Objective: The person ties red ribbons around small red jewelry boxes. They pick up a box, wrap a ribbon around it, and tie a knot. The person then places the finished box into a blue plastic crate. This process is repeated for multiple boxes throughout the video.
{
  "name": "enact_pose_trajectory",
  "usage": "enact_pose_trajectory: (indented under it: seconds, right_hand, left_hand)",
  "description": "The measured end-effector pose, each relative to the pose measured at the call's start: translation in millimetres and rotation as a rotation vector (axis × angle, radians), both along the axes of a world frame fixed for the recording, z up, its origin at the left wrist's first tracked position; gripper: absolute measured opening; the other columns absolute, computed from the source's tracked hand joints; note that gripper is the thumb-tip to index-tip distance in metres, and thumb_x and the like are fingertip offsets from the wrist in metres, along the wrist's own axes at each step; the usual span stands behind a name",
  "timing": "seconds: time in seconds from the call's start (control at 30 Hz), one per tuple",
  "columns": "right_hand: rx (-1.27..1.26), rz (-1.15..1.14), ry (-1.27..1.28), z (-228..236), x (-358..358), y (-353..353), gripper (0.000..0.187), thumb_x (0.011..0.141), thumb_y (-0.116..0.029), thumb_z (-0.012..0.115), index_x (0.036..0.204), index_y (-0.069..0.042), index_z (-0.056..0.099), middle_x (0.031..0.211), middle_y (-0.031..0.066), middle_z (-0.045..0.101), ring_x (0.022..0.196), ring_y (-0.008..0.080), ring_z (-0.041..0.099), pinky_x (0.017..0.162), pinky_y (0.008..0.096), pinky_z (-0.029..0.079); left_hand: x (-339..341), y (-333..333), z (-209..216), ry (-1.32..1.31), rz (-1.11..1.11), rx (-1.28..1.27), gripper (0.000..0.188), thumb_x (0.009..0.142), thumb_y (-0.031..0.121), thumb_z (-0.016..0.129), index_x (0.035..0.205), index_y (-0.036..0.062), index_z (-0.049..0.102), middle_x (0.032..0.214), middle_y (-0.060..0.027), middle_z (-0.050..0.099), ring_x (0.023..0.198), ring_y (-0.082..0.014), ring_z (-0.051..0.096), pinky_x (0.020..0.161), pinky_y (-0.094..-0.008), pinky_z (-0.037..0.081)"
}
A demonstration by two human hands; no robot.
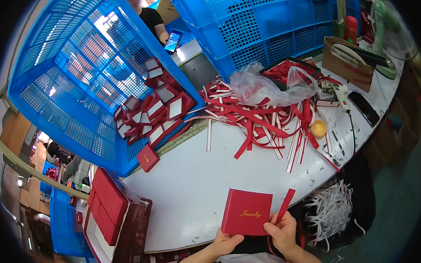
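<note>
One red box (247, 212) with gold lettering is held up at the near edge of the white surface (184, 191), its lettered face toward the camera. The left hand (228, 242) grips its lower left edge, thumb in front, the other fingers mostly hidden. The right hand (283, 232) has its fingers closed on a red strip (286, 203), which rises just beside the box's right side; the thumb lies at the lower right corner.

Farther back on the surface, red and white ribbons (267, 122) lie in a tangled heap, with a clear bag (250, 88) over part of it. Right of the heap are a yellow jar (318, 128), a glue gun (336, 94) and a black phone (363, 108); behind these stand a cardboard box (347, 67) and a green fan (380, 26).

At the left, a tilted blue crate (68, 118) holds many small boxes (157, 108), and one small red box (147, 158) lies just outside its corner. Nearer, a carton (133, 227) holds packed red blocks (107, 204). White strips (331, 207) fill a dark bag (365, 194) at the right. Across the surface, another person (152, 21) holds a lit phone (173, 40).
</note>
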State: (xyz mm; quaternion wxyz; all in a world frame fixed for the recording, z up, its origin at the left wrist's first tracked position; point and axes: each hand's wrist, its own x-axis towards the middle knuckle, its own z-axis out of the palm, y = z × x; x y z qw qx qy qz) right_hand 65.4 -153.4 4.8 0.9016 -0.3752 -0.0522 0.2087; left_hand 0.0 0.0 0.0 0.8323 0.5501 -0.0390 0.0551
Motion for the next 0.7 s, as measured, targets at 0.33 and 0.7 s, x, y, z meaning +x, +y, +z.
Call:
enact_pose_trajectory:
  seconds: [0.33,0.7]
  right_hand:
    - [-0.098,0.011,0.061,1.8,24.9,4.7,0.016,0.069,0.009,0.054,0.07,-0.003,0.044,0.077,0.0108,0.057,0.063,0.0112,0.053,0.056,0.0221,0.044]
    - [-0.167,0.137,0.129,-5.6,56.2,11.0,0.013,0.075,0.005,0.056,0.076,-0.001,0.044,0.082,0.0106,0.055,0.069,0.0125,0.056,0.061,0.0242,0.049]
  left_hand:
    - [17.8,5.2,-7.6,0.09,-0.011,-0.076,0.028,0.081,0.003,0.049,0.109,0.0006,0.048,0.11,-0.0065,0.051,0.101,-0.0133,0.046,0.086,-0.0297,0.035]
    - [54.8,20.5,-16.0,0.099,0.054,-0.065,0.025,0.082,0.003,0.049,0.106,-0.001,0.051,0.108,-0.0067,0.052,0.101,-0.013,0.046,0.087,-0.0288,0.034]
